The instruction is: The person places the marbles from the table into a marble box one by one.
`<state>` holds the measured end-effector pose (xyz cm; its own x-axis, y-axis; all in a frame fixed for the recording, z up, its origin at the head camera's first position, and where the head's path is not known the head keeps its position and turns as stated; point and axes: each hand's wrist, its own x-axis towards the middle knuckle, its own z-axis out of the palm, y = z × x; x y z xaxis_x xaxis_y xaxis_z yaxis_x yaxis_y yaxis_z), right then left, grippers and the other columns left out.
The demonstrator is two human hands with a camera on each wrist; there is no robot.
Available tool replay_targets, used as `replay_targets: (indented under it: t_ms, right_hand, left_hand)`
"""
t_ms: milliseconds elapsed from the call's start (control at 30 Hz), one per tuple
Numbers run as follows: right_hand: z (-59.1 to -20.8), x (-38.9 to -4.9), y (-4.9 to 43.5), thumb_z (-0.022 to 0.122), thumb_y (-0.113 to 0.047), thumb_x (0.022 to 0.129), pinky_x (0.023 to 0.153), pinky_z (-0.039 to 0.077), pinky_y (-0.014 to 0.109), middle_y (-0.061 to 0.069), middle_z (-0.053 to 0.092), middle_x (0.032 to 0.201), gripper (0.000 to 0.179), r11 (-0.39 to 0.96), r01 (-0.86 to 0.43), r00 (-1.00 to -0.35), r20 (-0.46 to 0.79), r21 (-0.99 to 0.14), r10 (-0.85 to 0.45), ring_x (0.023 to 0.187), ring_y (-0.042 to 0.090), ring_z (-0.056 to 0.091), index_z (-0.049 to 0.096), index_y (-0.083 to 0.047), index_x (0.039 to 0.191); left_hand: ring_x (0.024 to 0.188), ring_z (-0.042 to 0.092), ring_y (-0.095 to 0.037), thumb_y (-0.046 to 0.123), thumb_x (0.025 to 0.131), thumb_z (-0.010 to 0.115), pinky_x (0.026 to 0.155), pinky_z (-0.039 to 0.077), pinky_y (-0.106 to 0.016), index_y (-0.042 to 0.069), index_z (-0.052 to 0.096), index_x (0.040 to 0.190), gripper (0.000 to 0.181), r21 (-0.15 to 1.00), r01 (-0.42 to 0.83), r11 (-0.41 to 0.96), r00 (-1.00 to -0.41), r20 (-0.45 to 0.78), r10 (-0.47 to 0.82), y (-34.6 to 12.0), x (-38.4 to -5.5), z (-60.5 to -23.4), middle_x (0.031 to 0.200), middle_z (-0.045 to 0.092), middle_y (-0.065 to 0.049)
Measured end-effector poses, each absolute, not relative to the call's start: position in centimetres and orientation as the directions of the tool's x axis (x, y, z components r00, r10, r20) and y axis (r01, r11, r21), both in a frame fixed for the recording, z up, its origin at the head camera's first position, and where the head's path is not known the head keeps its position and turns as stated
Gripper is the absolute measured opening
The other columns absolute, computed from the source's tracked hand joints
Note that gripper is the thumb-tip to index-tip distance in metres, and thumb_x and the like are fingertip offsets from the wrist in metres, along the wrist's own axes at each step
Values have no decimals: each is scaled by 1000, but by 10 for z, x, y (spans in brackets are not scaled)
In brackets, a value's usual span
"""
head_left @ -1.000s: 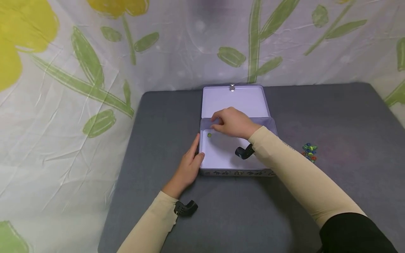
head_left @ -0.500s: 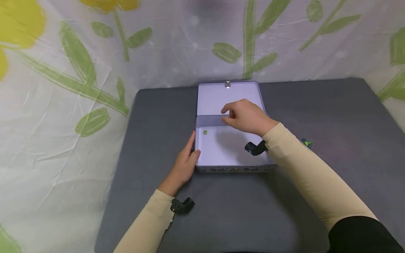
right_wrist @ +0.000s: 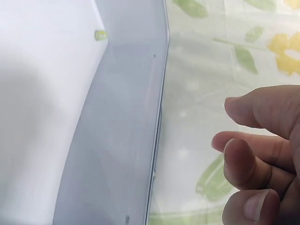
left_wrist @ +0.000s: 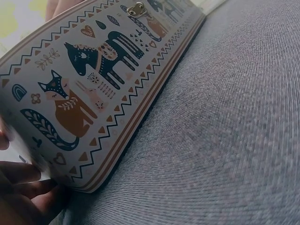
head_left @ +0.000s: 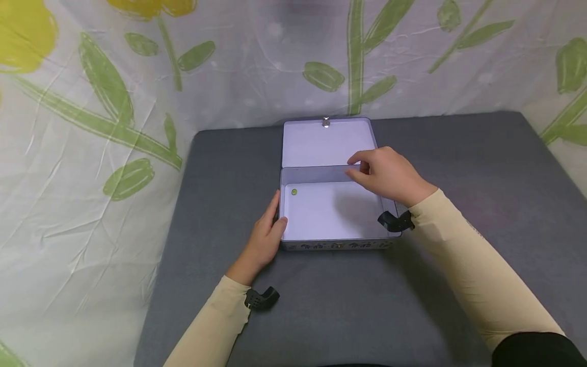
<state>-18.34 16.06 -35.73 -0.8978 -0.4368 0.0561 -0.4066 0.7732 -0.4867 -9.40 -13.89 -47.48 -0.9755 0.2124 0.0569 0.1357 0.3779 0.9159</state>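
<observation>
A tin box printed with animals stands on the grey table, its pale lid folded back. On its floor near the back left corner lies a small green marble, which also shows in the right wrist view. My left hand grips the box's left wall, thumb at the rim and fingers along the outside. Curled fingers sit against the tin's lower corner in the left wrist view. Over the box's back right part hovers my right hand, fingers loosely bent, nothing visible between them.
Grey cloth covers the table around the tin. Behind it hangs a white sheet with painted flowers. The silver clasp sticks up from the lid's far edge. My right forearm crosses the table's right side.
My right hand has drawn back from the box's left side toward its right edge. The marble pile on the right is now hidden behind the forearm. My left hand stays at the tin.
</observation>
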Motion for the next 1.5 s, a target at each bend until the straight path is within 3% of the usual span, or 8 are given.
replay_targets:
  t_ms: [267, 467, 800, 1067, 1500]
  right_hand:
    - [-358, -169, 193, 69, -25, 101, 59, 43, 35, 1, 67, 77, 26, 793, -356, -927, 80, -495, -366, 60, 17, 52, 78, -6, 117]
    - [-362, -160, 218, 69, -27, 101, 53, 42, 34, -3, 64, 71, 27, 818, -323, -944, 97, -476, -317, 50, 16, 49, 78, -8, 118]
    - [-371, -142, 252, 65, -32, 105, 54, 47, 33, 3, 70, 80, 37, 831, -216, -968, -2, -513, -252, 44, 18, 61, 72, -6, 129]
    - [-387, -130, 276, 66, -25, 104, 54, 43, 34, 1, 70, 74, 35, 860, -186, -970, -52, -476, -238, 56, 16, 61, 71, -1, 129]
    - [-416, -124, 296, 73, -22, 99, 57, 43, 35, 2, 69, 79, 33, 893, -135, -967, -137, -429, -212, 67, 17, 58, 74, 3, 120]
  left_hand:
    - [159, 20, -19, 19, 106, 41, 129, 20, -47, 15, 18, 170, 68, 913, 122, 390, -977, 42, 208, -136, -95, -475, 174, 22, -5]
    - [159, 22, -19, 18, 106, 42, 128, 20, -48, 15, 19, 170, 68, 915, 113, 388, -980, 39, 194, -136, -95, -476, 173, 24, -6]
    - [159, 20, -20, 19, 107, 43, 128, 19, -49, 14, 17, 170, 68, 916, 101, 388, -981, 28, 190, -142, -92, -475, 174, 22, -4]
    - [159, 21, -18, 20, 107, 44, 128, 21, -49, 18, 18, 170, 69, 923, 112, 369, -980, 41, 193, -143, -90, -473, 174, 22, -1]
    - [160, 19, -19, 20, 107, 43, 129, 19, -50, 15, 17, 170, 68, 919, 122, 375, -980, 53, 190, -147, -86, -474, 174, 21, -3]
